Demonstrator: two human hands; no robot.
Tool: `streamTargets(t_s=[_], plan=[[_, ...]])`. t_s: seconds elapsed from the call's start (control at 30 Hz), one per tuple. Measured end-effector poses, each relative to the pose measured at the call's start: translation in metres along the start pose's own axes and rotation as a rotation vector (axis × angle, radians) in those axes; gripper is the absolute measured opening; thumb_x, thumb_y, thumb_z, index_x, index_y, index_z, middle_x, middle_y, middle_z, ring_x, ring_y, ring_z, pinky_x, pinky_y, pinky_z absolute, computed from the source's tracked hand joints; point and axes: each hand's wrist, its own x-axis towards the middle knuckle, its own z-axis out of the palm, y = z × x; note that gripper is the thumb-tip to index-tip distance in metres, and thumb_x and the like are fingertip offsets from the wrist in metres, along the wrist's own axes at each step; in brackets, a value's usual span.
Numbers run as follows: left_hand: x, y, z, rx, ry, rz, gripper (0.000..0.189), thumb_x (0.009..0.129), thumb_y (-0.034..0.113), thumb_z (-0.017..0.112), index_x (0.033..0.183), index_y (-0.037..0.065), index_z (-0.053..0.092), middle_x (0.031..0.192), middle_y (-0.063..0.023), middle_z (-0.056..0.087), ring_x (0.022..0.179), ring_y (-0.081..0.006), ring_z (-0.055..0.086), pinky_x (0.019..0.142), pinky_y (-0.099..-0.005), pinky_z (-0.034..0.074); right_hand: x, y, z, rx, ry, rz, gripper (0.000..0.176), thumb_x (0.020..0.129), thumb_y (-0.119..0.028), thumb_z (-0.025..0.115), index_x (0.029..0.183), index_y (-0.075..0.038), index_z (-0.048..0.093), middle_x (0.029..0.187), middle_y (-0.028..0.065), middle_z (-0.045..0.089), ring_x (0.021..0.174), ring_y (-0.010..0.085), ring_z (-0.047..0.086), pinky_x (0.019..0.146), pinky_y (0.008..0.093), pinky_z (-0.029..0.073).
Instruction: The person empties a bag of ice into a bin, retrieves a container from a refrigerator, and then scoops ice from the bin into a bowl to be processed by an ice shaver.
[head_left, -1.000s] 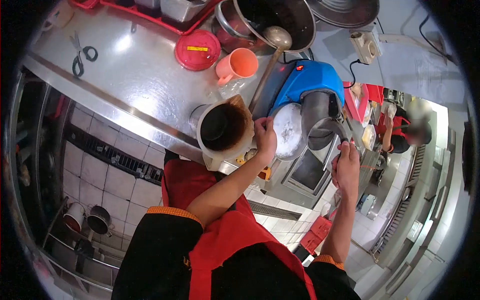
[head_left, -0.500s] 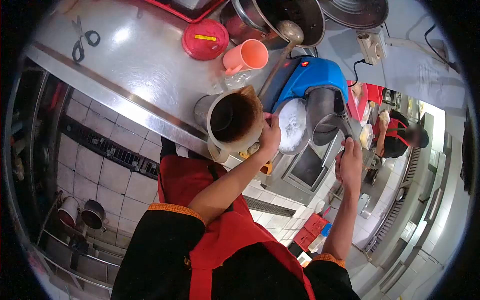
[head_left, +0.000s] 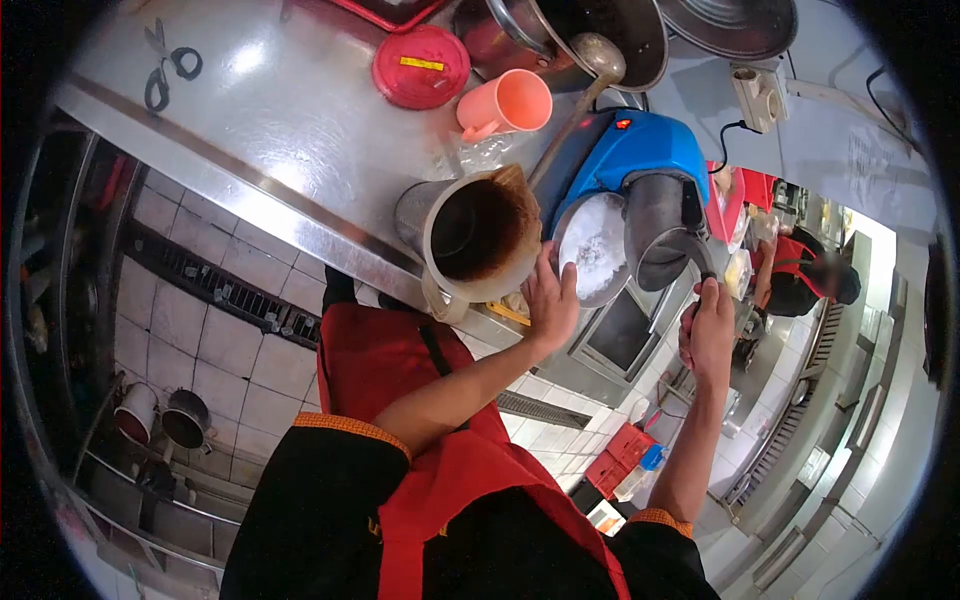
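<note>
My right hand (head_left: pixel 708 335) is wrapped round the lever handle (head_left: pixel 707 268) on the grey metal chute (head_left: pixel 655 230) of a blue ice crusher (head_left: pixel 640 155). A round metal bowl (head_left: pixel 612 292) with white crushed ice (head_left: pixel 594 243) in it sits beside the chute. My left hand (head_left: pixel 552 308) is by the near edge of the bowl, thumb and fingers apart. To its left stands a metal pitcher (head_left: pixel 412 215) with a cloth-like strainer (head_left: pixel 515 215), stained brown inside, at its mouth.
Behind the pitcher are a pink mug (head_left: pixel 505 103), a red lid (head_left: pixel 420 68) and a large pot (head_left: pixel 625 25) with a ladle (head_left: pixel 598 58) across it. Scissors (head_left: pixel 163 68) lie on the steel counter (head_left: pixel 300 130). A person (head_left: pixel 795 270) in a red apron stands at far right.
My left hand has shifted a little down and right, away from the pitcher's rim, and its fingers have spread. My right hand stays on the lever handle. The view has shifted slightly.
</note>
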Motion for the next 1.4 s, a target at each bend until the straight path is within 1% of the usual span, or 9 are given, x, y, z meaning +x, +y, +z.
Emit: streamTargets(t_s=[0.13,0.2,0.27,0.47,0.6,0.67,1.0,1.07,1.4], plan=[[0.028,0.008,-0.002,-0.157,-0.082,0.028,0.054,0.091,0.032,0.043,0.133,0.001,0.028,0.130,-0.0231,0.038,0.125,-0.0362,0.029,0.103,-0.0457,0.017,0.000,0.000,0.000,-0.041,0.020,0.003,0.032,0.095,-0.034,0.032,0.094,-0.004,0.042,0.048,0.0000,0.038,0.029,0.0088,0.032,0.025,0.0238,0.023],[0.025,0.009,0.001,-0.180,-0.015,0.062,0.050,0.091,0.031,0.042,0.127,-0.003,0.032,0.120,-0.0186,0.036,0.114,-0.0356,0.033,0.100,-0.0443,0.022,0.001,0.002,-0.002,-0.026,0.009,0.003,0.031,0.095,-0.034,0.032,0.094,-0.005,0.042,0.048,0.0000,0.038,0.029,0.0087,0.032,0.025,0.0238,0.023],[0.009,0.000,0.002,-0.114,0.041,0.017,0.056,0.091,0.034,0.042,0.133,0.001,0.027,0.133,-0.0233,0.034,0.128,-0.0370,0.024,0.104,-0.0464,0.015,0.002,0.003,-0.001,-0.011,-0.005,0.000,0.031,0.095,-0.034,0.032,0.094,-0.005,0.042,0.048,0.0000,0.038,0.029,0.0086,0.032,0.025,0.0237,0.023],[0.006,0.007,0.000,-0.085,-0.104,-0.118,0.056,0.091,0.033,0.042,0.133,0.001,0.026,0.129,-0.0231,0.037,0.124,-0.0369,0.028,0.102,-0.0464,0.017,-0.003,0.000,0.004,0.027,0.030,0.010,0.031,0.095,-0.034,0.032,0.093,-0.005,0.042,0.049,0.0002,0.038,0.029,0.0085,0.031,0.025,0.0238,0.022],[0.029,0.014,0.003,-0.089,-0.104,0.013,0.053,0.090,0.031,0.043,0.131,0.001,0.028,0.126,-0.0228,0.039,0.120,-0.0362,0.032,0.101,-0.0461,0.019,-0.003,0.001,0.005,0.045,0.020,0.011,0.031,0.095,-0.034,0.032,0.093,-0.005,0.042,0.050,0.0003,0.039,0.029,0.0083,0.031,0.025,0.0240,0.021],[0.030,0.018,0.006,-0.108,0.060,0.063,0.052,0.090,0.031,0.044,0.130,0.002,0.029,0.124,-0.0222,0.040,0.117,-0.0354,0.034,0.100,-0.0458,0.020,-0.002,0.002,0.005,0.027,0.024,0.000,0.031,0.095,-0.034,0.032,0.093,-0.005,0.042,0.050,0.0002,0.039,0.029,0.0082,0.030,0.025,0.0239,0.021],[0.024,0.020,0.000,-0.139,-0.108,-0.054,0.053,0.089,0.033,0.044,0.130,0.003,0.030,0.128,-0.0216,0.035,0.120,-0.0374,0.030,0.101,-0.0469,0.019,-0.001,0.006,0.009,0.056,0.054,0.022,0.027,0.095,-0.032,0.032,0.092,-0.006,0.042,0.049,0.0001,0.038,0.029,0.0089,0.032,0.024,0.0242,0.021],[0.026,0.017,0.007,-0.124,0.008,0.012,0.052,0.089,0.033,0.044,0.130,0.003,0.031,0.129,-0.0222,0.034,0.121,-0.0371,0.029,0.101,-0.0473,0.017,0.002,0.008,0.009,0.050,0.058,0.009,0.027,0.095,-0.031,0.032,0.092,-0.007,0.042,0.049,0.0002,0.038,0.029,0.0088,0.032,0.024,0.0243,0.021],[0.007,0.000,0.001,-0.144,0.024,-0.069,0.052,0.089,0.031,0.044,0.128,-0.001,0.031,0.129,-0.0231,0.033,0.121,-0.0369,0.029,0.102,-0.0471,0.015,0.001,0.014,0.016,0.118,0.069,-0.042,0.027,0.095,-0.031,0.033,0.089,-0.007,0.042,0.049,0.0000,0.038,0.029,0.0080,0.032,0.025,0.0237,0.023]])
